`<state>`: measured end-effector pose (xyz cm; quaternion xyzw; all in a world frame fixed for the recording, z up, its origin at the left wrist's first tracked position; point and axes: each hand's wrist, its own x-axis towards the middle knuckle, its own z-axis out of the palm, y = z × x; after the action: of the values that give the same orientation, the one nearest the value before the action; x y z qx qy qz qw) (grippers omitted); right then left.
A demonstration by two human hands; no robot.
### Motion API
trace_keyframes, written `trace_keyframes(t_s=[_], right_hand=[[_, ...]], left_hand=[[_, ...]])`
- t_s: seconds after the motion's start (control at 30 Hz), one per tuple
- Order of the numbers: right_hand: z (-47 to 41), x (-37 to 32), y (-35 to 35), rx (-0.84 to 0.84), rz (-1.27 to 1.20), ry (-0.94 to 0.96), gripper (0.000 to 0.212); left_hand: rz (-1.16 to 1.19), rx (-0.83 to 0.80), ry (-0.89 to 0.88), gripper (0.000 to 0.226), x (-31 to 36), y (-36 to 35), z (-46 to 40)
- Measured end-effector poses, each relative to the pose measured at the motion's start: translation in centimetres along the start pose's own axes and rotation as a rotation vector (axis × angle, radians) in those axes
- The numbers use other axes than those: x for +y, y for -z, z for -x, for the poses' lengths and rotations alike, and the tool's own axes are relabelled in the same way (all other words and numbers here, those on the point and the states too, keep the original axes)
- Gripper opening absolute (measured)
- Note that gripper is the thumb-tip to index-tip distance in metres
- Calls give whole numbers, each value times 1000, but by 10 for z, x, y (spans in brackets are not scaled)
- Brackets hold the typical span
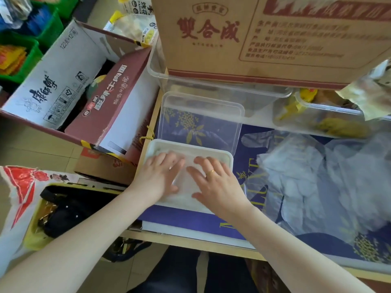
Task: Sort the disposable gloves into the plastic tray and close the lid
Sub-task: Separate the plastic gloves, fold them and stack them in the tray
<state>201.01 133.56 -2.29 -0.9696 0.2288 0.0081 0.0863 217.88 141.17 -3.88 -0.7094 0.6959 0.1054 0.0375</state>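
Left hand (159,174) and right hand (213,182) flat, fingers straight, pressing gloves into plastic tray (224,155) on table (190,242). Clear lid (201,121) behind it, loose gloves (313,178) right. Cardboard boxes (264,34) around.

A loose glove pile (317,176) crowds the right; a cardboard box (264,34) overhangs behind.

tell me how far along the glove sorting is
Done: some gloves already lie in the white tray. In hand: left hand and right hand press them flat. Left: the loose glove pile at right, and the clear lid lies off the tray.
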Motion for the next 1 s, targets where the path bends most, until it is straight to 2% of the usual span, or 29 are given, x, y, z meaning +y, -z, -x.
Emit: trace_keyframes(t_s=[0.07,0.23,0.3,0.37,0.5,0.63,0.73,0.77,0.83,0.9,0.97,1.0], right_hand=[[9,3,-5,-135,8,88,68],[-1,6,-4,-323,77,7,47],[-5,7,-11,-402,131,-4,37],[-5,8,-11,-435,235,-16,38],[-3,17,-10,-494,390,-10,46],[2,19,-1,-348,309,-13,44],[23,33,1,-28,21,13,21],[32,40,3,53,-84,-18,20],[52,58,9,158,-211,-153,28],[71,89,6,221,-263,-379,35],[87,126,-1,152,-281,-602,43],[92,145,-3,85,-276,-690,51]], left_hand=[[-81,-36,-2,93,1,-2,-5],[-169,-189,39,96,9,9,-15],[-143,-287,6,87,7,11,-16],[-45,-371,22,83,7,22,-15],[-29,-337,57,92,9,25,-8],[-180,-314,141,99,20,18,-8],[-253,-280,196,95,31,14,-10],[-274,-266,198,95,35,13,-11],[-313,-285,210,94,40,15,-11],[-309,-354,229,89,44,21,-13],[-316,-369,227,71,50,33,-18],[-297,-318,237,60,54,37,-22]])
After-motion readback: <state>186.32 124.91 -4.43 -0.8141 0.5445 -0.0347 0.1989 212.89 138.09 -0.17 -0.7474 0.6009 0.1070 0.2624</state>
